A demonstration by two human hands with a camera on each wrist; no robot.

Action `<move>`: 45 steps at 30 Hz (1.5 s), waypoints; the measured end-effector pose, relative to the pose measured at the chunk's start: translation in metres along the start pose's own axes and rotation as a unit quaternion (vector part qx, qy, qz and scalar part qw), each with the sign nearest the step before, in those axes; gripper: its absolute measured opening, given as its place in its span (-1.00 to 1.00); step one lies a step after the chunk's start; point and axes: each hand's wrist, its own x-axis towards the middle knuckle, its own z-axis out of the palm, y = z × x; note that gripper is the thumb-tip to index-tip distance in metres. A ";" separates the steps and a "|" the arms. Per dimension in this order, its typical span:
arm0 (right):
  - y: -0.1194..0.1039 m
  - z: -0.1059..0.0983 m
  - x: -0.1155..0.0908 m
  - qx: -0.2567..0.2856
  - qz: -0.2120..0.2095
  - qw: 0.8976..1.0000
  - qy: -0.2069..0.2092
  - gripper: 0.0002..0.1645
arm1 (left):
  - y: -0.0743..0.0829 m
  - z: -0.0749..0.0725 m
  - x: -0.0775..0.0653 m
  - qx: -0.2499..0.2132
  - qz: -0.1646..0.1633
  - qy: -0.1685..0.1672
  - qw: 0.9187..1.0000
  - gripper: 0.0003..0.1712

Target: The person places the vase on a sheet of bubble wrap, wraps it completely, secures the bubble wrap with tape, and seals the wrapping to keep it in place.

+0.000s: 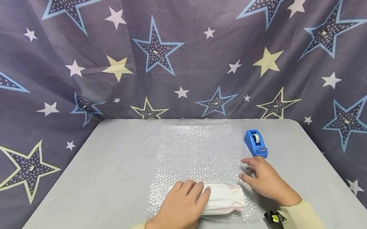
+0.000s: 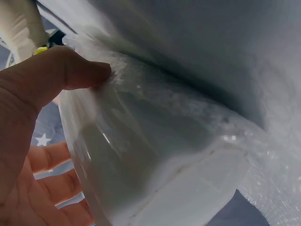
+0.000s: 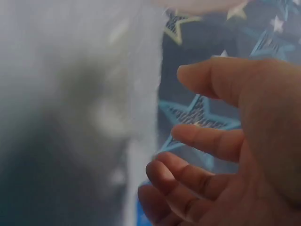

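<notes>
A white faceted vase [image 1: 223, 200] with pale pink lines lies on its side over the near part of a bubble wrap sheet [image 1: 196, 151]. My left hand [image 1: 179, 209] grips its left part from above. In the left wrist view, the thumb [image 2: 89, 73] presses a layer of wrap onto the vase, whose flat round base [image 2: 197, 186] faces the camera. The other fingers lie along its opposite side. My right hand [image 1: 267, 180] hovers at the sheet's right edge, fingers apart and holding nothing. The right wrist view shows its spread fingers [image 3: 207, 141] beside the blurred wrap.
A blue tape dispenser [image 1: 255, 143] with a tape roll stands beyond my right hand, right of the sheet. The grey-covered table [image 1: 111, 166] meets a star-patterned curtain [image 1: 193, 68] at the back and sides. A small black and yellow device [image 1: 274, 217] sits by my right sleeve.
</notes>
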 end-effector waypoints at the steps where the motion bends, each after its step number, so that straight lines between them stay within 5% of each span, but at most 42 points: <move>1: -0.006 -0.002 -0.001 -0.003 -0.015 1.000 0.002 -0.38 | 0.000 0.000 0.000 0.001 0.000 0.002 1.000 -0.35; 6: -0.037 -0.010 -0.009 -0.018 -0.085 0.996 0.023 -0.42 | 0.001 0.000 -0.001 0.002 0.000 0.008 1.000 -0.33; 10: -0.060 -0.007 -0.020 -0.024 -0.146 0.989 0.027 -0.26 | 0.001 -0.001 -0.003 0.003 0.002 0.004 1.000 -0.27; 19: -0.086 0.018 -0.046 -0.136 -0.265 0.954 0.038 0.18 | -0.002 -0.001 0.000 -0.006 -0.006 0.014 1.000 -0.26; 29: -0.095 0.038 -0.055 -0.176 -0.240 0.954 0.030 0.27 | -0.005 -0.001 -0.003 -0.033 -0.024 -0.004 0.999 -0.12; 37: -0.095 0.042 -0.052 -0.203 -0.253 0.944 0.054 0.00 | -0.009 -0.003 -0.002 -0.054 -0.027 0.002 0.998 -0.12; 45: -0.096 0.041 -0.047 -0.216 -0.270 0.936 0.067 -0.07 | -0.012 -0.004 -0.003 -0.063 -0.034 -0.014 0.997 -0.10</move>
